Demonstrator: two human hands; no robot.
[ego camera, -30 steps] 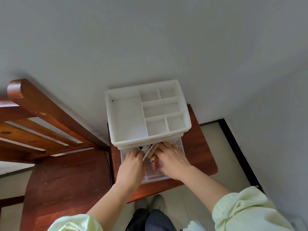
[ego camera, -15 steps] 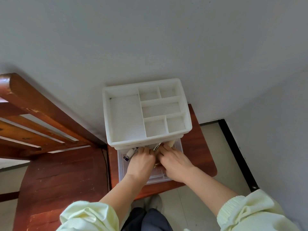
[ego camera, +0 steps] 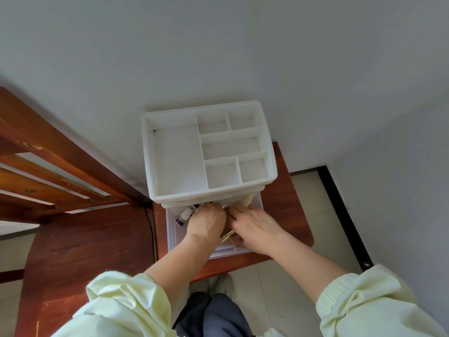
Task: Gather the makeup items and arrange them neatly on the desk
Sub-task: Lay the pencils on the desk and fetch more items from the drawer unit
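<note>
Hands have drawn together in the drawer (ego camera: 178, 237): left hand (ego camera: 206, 223) grips a tube (ego camera: 185, 215) jutting at ten o'clock; right hand (ego camera: 255, 227) hides its grip. Gathering looks nearly done.

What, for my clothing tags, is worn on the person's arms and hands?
Both arms wear loose pale yellow-green sleeves. The left sleeve and right sleeve each end in a gathered cuff, pushed up so the forearms are bare. The left hand and right hand are ungloved; no ring, watch or bracelet shows.
</note>
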